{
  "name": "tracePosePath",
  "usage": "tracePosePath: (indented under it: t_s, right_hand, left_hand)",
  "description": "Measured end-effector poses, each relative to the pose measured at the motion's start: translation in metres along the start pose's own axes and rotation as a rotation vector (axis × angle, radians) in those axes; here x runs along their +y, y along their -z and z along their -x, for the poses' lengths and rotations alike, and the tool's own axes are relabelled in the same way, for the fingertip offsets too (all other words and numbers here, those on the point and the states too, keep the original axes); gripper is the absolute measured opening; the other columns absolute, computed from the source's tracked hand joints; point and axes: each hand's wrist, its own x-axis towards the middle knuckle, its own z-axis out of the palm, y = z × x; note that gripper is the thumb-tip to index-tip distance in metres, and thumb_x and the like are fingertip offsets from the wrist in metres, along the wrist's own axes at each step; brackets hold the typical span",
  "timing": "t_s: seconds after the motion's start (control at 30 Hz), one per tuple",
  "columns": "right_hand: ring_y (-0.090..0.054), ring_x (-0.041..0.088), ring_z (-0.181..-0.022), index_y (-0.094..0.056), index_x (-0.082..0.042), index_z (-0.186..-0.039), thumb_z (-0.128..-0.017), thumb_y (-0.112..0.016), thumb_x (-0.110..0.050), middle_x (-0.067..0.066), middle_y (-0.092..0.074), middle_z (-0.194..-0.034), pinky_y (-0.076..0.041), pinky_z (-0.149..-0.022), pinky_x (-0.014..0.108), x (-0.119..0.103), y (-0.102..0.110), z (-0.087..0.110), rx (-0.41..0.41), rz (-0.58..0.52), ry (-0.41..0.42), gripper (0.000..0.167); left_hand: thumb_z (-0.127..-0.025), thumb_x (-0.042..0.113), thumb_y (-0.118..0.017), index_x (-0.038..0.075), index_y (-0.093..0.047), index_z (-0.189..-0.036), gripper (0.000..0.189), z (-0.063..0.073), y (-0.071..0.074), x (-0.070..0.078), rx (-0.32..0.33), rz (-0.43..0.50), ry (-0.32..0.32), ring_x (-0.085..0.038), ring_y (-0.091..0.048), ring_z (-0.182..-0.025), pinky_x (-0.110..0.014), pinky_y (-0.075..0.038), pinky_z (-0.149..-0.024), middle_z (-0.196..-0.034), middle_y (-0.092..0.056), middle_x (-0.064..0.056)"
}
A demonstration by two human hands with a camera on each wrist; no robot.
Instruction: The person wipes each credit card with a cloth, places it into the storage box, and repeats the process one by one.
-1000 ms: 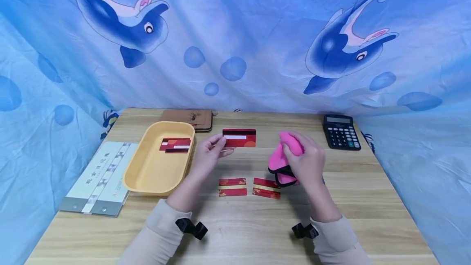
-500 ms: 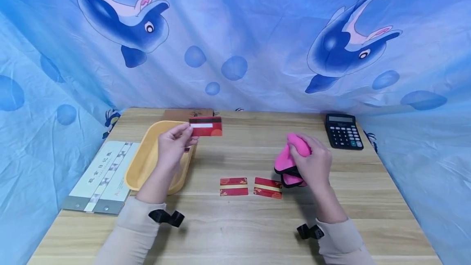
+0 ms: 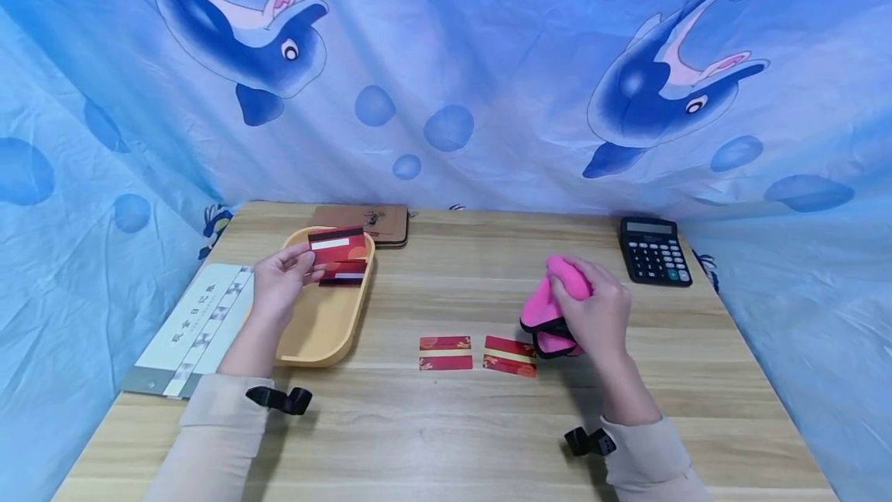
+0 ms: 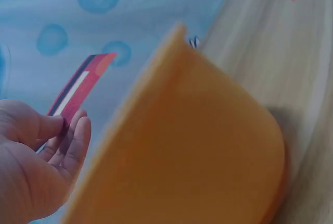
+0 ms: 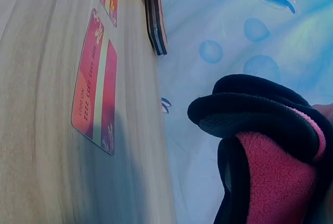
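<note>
Between thumb and fingers, my left hand (image 3: pixel 282 277) pinches a red bank card (image 3: pixel 338 245), its dark stripe and white strip showing. The card is held up over the yellow plastic tray (image 3: pixel 327 347). Inside that tray lie more red cards (image 3: pixel 344 273), partly covered by the held one. My right hand (image 3: pixel 601 304) grips a folded pink fleece cloth with black edging (image 3: pixel 540 307), held above the table on the right. Two red cards with a cream band, a left one (image 3: pixel 445 353) and a right one (image 3: pixel 510 355), lie side by side, the right one near the cloth.
A pale cash journal (image 3: pixel 198 331) lies at the left, beside the tray. Behind the tray is a brown leather-look notebook or wallet (image 3: pixel 392 225). A black calculator (image 3: pixel 655 251) rests at the back right. A blue dolphin-print curtain (image 3: pixel 516 84) hangs behind the wooden table (image 3: pixel 446 440).
My left hand has carried the card leftward, from the middle of the table to over the tray. The right hand with the cloth has barely moved.
</note>
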Motion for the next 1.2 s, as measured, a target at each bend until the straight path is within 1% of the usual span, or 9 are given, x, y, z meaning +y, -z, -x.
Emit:
tracePosePath:
  t_s: [0.07,0.27,0.43,0.53,0.63,0.8,0.93,1.07,1.2]
  right_hand:
    - [-0.071,0.034,-0.097,-0.076,-0.002,-0.114,-0.079,-0.087,-0.011,0.017,-0.075,-0.107,-0.057,-0.078,0.047,0.0,0.0,0.0,-0.006,0.002,-0.001,0.037]
    - [-0.071,0.034,-0.096,-0.076,-0.002,-0.114,-0.079,-0.087,-0.01,0.017,-0.075,-0.107,-0.057,-0.078,0.046,-0.001,0.0,0.001,-0.01,-0.005,0.001,0.037]
    - [-0.071,0.032,-0.096,-0.076,-0.003,-0.114,-0.078,-0.087,-0.009,0.016,-0.075,-0.106,-0.057,-0.079,0.045,0.0,0.0,0.0,-0.015,-0.007,0.008,0.037]
    - [-0.071,0.032,-0.096,-0.076,-0.003,-0.114,-0.078,-0.087,-0.008,0.016,-0.075,-0.106,-0.058,-0.079,0.046,0.0,-0.001,0.0,-0.021,-0.011,0.01,0.037]
    - [-0.071,0.032,-0.097,-0.076,-0.002,-0.114,-0.079,-0.086,-0.009,0.016,-0.075,-0.107,-0.059,-0.081,0.047,0.0,-0.001,0.0,-0.032,-0.017,0.01,0.037]
    - [-0.071,0.031,-0.097,-0.076,-0.001,-0.113,-0.079,-0.086,-0.009,0.015,-0.075,-0.107,-0.058,-0.078,0.044,0.001,0.0,0.002,-0.039,-0.01,-0.003,0.037]
    - [-0.071,0.031,-0.096,-0.076,-0.001,-0.113,-0.079,-0.087,-0.009,0.015,-0.075,-0.107,-0.057,-0.076,0.043,0.001,0.001,0.002,-0.034,-0.002,-0.001,0.037]
    - [-0.072,0.031,-0.096,-0.076,-0.001,-0.113,-0.079,-0.087,-0.01,0.015,-0.075,-0.107,-0.056,-0.077,0.034,0.002,0.002,0.002,-0.03,0.002,0.006,0.037]
    - [-0.071,0.03,-0.097,-0.076,-0.002,-0.113,-0.079,-0.087,-0.011,0.014,-0.075,-0.108,-0.052,-0.077,0.024,0.004,0.003,0.003,-0.026,0.0,0.0,0.037]
  left_hand:
    - [-0.102,0.003,-0.057,-0.014,-0.052,-0.138,0.04,-0.002,0.005,-0.006,-0.015,-0.036,0.024,-0.008,-0.072,-0.074,-0.025,-0.062,-0.077,-0.09,-0.066,0.004]
    - [-0.102,-0.002,-0.054,-0.018,-0.048,-0.138,0.04,-0.007,0.012,-0.019,-0.099,-0.136,0.039,-0.005,-0.07,-0.073,-0.023,-0.061,-0.078,-0.091,-0.066,-0.001]
    - [-0.103,0.0,-0.053,-0.015,-0.048,-0.14,0.04,-0.01,0.012,-0.024,-0.152,-0.315,0.071,-0.005,-0.068,-0.077,-0.02,-0.061,-0.077,-0.112,-0.066,-0.024]
    - [-0.104,0.004,-0.053,-0.013,-0.046,-0.142,0.043,-0.011,0.012,-0.025,-0.164,-0.406,0.09,-0.01,-0.069,-0.084,-0.022,-0.061,-0.078,-0.127,-0.061,-0.031]
    - [-0.105,0.01,-0.053,-0.012,-0.043,-0.146,0.047,-0.01,0.013,-0.025,-0.162,-0.498,0.092,-0.023,-0.07,-0.097,-0.029,-0.061,-0.084,-0.131,-0.059,-0.032]
    - [-0.105,0.031,-0.055,-0.009,-0.042,-0.148,0.06,-0.008,0.018,-0.023,-0.159,-0.731,0.056,-0.041,-0.058,-0.124,-0.049,-0.052,-0.102,-0.136,-0.056,-0.031]
    - [-0.105,0.04,-0.053,-0.01,-0.04,-0.148,0.067,-0.004,0.019,-0.022,-0.172,-0.822,0.044,-0.046,-0.053,-0.128,-0.054,-0.048,-0.105,-0.14,-0.052,-0.034]
    - [-0.105,0.038,-0.052,-0.011,-0.042,-0.146,0.065,-0.001,0.017,-0.019,-0.144,-0.833,-0.024,-0.047,-0.053,-0.127,-0.054,-0.048,-0.105,-0.138,-0.054,-0.033]
    - [-0.106,0.033,-0.053,-0.009,-0.049,-0.143,0.056,0.005,0.01,-0.012,-0.103,-0.744,-0.169,-0.044,-0.057,-0.126,-0.053,-0.049,-0.105,-0.135,-0.059,-0.03]
